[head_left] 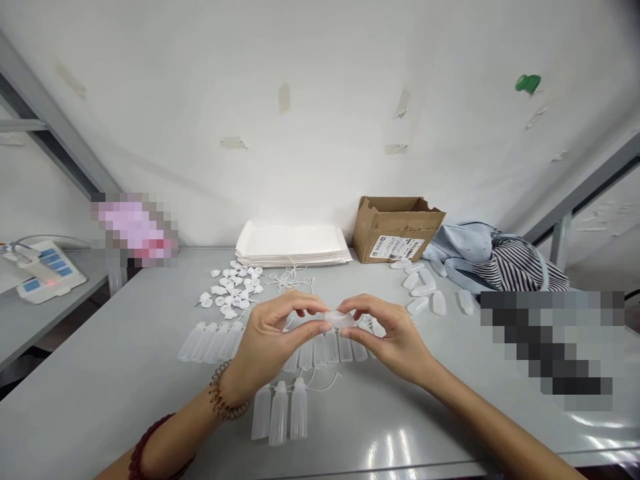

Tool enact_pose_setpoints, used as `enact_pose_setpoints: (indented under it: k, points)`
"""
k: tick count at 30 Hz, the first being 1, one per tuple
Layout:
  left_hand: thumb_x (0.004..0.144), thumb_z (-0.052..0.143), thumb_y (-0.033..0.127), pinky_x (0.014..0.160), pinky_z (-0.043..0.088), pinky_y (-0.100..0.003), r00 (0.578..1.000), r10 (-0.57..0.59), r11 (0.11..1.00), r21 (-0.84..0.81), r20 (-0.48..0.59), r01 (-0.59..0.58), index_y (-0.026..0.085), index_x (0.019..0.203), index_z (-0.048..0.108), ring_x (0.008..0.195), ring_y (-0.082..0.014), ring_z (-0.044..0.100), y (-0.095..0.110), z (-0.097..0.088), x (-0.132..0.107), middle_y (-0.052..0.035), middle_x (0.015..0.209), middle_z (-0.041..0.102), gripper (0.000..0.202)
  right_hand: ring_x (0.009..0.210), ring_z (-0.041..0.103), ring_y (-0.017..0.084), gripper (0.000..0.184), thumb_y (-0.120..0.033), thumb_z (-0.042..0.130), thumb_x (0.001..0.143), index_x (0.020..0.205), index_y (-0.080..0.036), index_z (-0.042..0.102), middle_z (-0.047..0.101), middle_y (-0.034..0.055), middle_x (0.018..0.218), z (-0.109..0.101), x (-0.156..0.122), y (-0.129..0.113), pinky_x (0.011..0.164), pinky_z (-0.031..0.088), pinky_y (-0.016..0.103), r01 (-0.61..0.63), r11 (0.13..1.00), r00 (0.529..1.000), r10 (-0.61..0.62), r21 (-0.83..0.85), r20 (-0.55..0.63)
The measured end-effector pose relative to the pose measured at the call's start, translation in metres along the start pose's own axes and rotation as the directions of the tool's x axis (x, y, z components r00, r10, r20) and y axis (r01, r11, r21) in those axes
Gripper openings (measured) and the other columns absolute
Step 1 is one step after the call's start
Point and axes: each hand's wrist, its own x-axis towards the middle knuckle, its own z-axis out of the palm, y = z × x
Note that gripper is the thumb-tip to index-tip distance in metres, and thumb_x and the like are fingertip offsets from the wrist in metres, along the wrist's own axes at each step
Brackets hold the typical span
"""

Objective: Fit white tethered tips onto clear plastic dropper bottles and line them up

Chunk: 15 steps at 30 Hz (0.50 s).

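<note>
In the head view, holding a translucent plastic bottle (341, 319) crosswise between left hand (270, 332) and right hand (393, 333), clamping the left thumb and fingertips on its left end and the right ones on its right part. Showing a middle bottle row (320, 350) just below the fingertips, a left bottle row (211, 341) partly behind the left hand, and three bottles (280, 417) nearer the body than the fingers. Showing white caps (219, 290) beyond the left fingers, white cords (287, 279) and a stack of white envelopes (295, 240) straight beyond both, loose translucent pieces (424, 290) and a cardboard box (374, 223) beyond the right fingers.
</note>
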Motion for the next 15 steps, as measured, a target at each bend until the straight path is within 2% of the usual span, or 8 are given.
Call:
enact_pose_setpoints:
  k: [8, 15]
  points:
    - [0.077, 0.071, 0.017, 0.073, 0.053, -0.034, 0.989, 0.140, 0.984, 0.106, 0.051, -0.144, 0.022, 0.088, 0.070, 0.080, -0.0187, 0.064, 0.0010, 0.0009, -0.0003, -0.0035, 0.083, 0.071, 0.013, 0.082, 0.063, 0.018, 0.023, -0.016, 0.063, 0.084, 0.105, -0.023, 0.060, 0.068, 0.0057, 0.092, 0.0021, -0.0034, 0.0004, 0.069, 0.054, 0.031, 0.140, 0.982, 0.987, -0.149, -0.130, -0.060]
    - [0.077, 0.070, 0.017, 0.070, 0.053, -0.032, 0.972, 0.228, 0.945, 0.226, 0.059, -0.235, 0.022, 0.087, 0.068, 0.079, -0.0187, 0.063, 0.0014, 0.0025, -0.0010, -0.0036, 0.082, 0.069, 0.011, 0.079, 0.062, 0.019, 0.023, -0.015, 0.059, 0.086, 0.107, -0.024, 0.059, 0.066, 0.0064, 0.091, 0.0029, -0.0043, 0.0016, 0.064, 0.054, 0.031, 0.176, 0.969, 0.978, -0.192, -0.175, -0.081]
